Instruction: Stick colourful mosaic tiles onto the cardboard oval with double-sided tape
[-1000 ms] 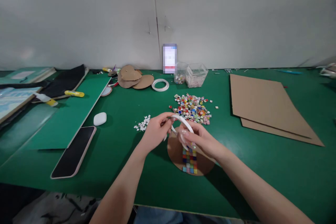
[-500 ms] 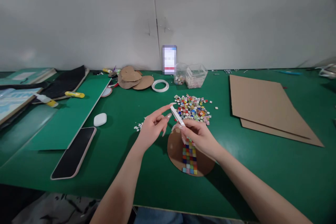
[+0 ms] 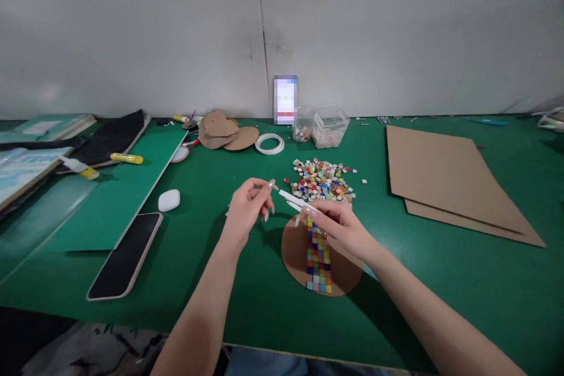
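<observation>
My right hand [image 3: 337, 220] pinches a narrow white strip [image 3: 296, 198] that looks like double-sided tape, its free end pointing left. A second thin white end hangs just under it. Near that free end, my left hand [image 3: 251, 208] has thumb and forefinger pressed together; whatever is between them is too small to name. Beneath my right hand lies a rounded brown cardboard piece [image 3: 293, 252], with a column of coloured mosaic tiles [image 3: 318, 261] down its middle. My right hand hides the column's upper part. Behind it spreads a pile of loose mosaic tiles [image 3: 324, 179].
Clear plastic containers [image 3: 330, 127] and a lit phone [image 3: 285, 100] stand by the wall. A white tape roll [image 3: 269, 144] lies beside cardboard cutouts [image 3: 218, 129]. Large cardboard sheets [image 3: 445, 176] are at right; a dark phone [image 3: 126, 255] and white case [image 3: 169, 200] at left.
My left hand has drawn back left from the strip's end, its thumb and forefinger now pinched. The strip has tipped flatter toward the left in my right hand.
</observation>
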Available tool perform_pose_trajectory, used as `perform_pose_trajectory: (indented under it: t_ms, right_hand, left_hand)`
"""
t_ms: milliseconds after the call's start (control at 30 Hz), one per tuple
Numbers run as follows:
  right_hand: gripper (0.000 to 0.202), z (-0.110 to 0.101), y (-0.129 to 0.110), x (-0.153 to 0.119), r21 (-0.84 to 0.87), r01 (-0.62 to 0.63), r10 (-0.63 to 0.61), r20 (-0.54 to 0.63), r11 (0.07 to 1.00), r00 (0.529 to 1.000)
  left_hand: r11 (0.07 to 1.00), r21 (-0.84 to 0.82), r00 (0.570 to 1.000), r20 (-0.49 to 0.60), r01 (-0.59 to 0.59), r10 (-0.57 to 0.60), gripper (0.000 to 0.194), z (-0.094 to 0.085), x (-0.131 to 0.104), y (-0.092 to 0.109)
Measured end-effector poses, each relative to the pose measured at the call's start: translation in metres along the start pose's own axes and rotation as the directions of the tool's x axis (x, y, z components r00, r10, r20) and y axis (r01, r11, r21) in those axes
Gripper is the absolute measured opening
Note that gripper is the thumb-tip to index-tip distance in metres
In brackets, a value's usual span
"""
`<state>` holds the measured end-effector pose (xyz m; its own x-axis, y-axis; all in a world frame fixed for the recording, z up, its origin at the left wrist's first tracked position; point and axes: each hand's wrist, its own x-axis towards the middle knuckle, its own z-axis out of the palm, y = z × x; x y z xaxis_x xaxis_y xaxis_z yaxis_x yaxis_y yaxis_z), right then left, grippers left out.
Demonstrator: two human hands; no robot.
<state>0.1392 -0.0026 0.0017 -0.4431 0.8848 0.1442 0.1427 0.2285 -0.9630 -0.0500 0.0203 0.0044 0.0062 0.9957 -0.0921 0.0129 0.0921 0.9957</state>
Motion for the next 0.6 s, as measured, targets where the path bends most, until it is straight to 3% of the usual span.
perform_pose_trajectory:
  t_ms: [133, 400, 600]
  right_hand:
    - [0.032, -0.0029, 0.0002, -0.0009, 0.014, -0.024, 0.023, 0.110, 1.000, 0.994]
    - [0.028, -0.0068, -0.0047, 0.0006, -0.008, -0.008, 0.009, 0.113, 1.000, 0.994]
    - [0.028, -0.0071, -0.0056, 0.0004, -0.018, -0.002, 0.004, 0.117, 1.000, 0.993]
  left_hand:
    - [0.994, -0.079, 0.992, 0.103, 0.079, -0.071, 0.025, -0.0014, -0.0007, 0.0000]
    - [0.988, -0.019, 0.951, 0.276, 0.150, -0.139, 0.034, 0.0024, -0.0060, 0.0059]
    - [0.991, -0.004, 0.941, 0.313, 0.137, -0.129, 0.030, 0.0016, -0.0062, 0.0042]
